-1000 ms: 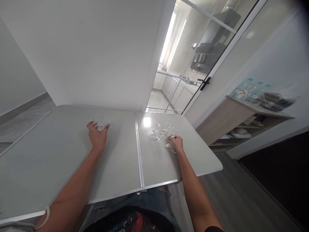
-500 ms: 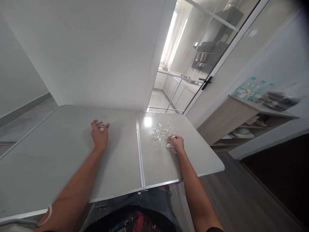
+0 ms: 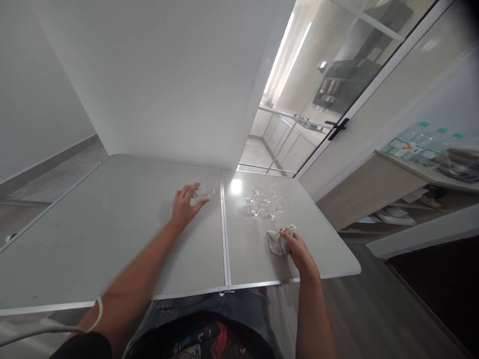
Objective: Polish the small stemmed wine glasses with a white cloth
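My left hand [image 3: 186, 203] grips a clear stemmed glass [image 3: 207, 192] above the table, just left of the table's seam. Thumb and fingers close around the near end of the glass, so that part is partly hidden. In my right hand [image 3: 298, 248] is a crumpled white cloth [image 3: 277, 242], held at the near right of the table. Several clear stemmed glasses [image 3: 256, 214] stand in a cluster on the right half, beyond the cloth and apart from it.
The pale table [image 3: 123, 224] has a metal seam [image 3: 225, 239] across it. A white wall [image 3: 168, 89] and a glazed door [image 3: 284, 124] border its far side. At right, a wooden cabinet [image 3: 348, 194] bears bottles [image 3: 415, 142]. A white cable [image 3: 48, 328] crosses my left forearm.
My left hand has carried the glass rightward, close to the seam. My right hand has drawn the cloth back towards me, away from the cluster of glasses. The view has shifted slightly.
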A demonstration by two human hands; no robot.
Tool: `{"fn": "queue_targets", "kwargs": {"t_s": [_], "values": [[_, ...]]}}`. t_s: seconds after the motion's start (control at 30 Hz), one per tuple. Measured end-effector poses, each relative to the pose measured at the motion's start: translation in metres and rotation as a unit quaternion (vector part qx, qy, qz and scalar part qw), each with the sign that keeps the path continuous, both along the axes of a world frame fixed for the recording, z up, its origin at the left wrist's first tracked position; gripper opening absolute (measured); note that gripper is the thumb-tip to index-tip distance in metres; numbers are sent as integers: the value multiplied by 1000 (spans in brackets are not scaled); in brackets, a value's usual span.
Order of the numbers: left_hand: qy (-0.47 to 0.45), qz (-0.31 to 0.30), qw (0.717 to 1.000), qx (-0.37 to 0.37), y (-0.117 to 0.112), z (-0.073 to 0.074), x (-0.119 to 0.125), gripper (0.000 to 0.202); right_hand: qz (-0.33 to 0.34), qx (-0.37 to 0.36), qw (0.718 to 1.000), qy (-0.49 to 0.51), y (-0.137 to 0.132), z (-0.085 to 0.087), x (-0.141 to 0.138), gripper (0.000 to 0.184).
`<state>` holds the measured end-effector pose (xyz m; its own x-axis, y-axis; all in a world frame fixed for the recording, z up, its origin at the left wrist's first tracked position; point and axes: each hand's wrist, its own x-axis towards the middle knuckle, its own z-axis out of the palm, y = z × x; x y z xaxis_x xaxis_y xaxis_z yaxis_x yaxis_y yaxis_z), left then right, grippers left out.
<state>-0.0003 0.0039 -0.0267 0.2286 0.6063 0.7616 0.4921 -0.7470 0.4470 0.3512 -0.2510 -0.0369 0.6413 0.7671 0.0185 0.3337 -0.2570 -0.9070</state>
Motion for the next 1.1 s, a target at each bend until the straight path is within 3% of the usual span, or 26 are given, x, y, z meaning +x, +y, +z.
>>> {"fn": "queue_targets", "kwargs": {"t_s": [0.1,0.17,0.3,0.37,0.43,0.53,0.7,0.87,1.0,1.1], "values": [[47,-37,998,16,-4,-3,6,56,70,3,986,149,-4,16,-34,50],[75,-59,995,19,-6,-6,8,55,122,4,975,187,4,27,-58,56],[115,-85,989,27,-7,-9,8,58,180,-2,981,75,37,45,-96,55],[129,-93,987,30,-7,-11,8,58,169,31,985,23,59,51,-106,55],[139,-100,985,32,-8,-12,9,58,144,70,987,33,80,54,-111,61],[149,-119,981,35,-9,-12,10,59,124,130,983,47,108,55,-117,61],[178,-129,974,45,-12,-14,12,57,286,163,944,-22,130,44,-132,43],[181,-96,977,55,-11,-18,12,56,255,213,943,-21,129,33,-136,38],[190,-79,977,57,-13,-18,12,54,262,196,945,11,126,33,-135,48],[228,-121,963,73,-17,-15,12,47,310,143,939,47,125,33,-137,57]]}}
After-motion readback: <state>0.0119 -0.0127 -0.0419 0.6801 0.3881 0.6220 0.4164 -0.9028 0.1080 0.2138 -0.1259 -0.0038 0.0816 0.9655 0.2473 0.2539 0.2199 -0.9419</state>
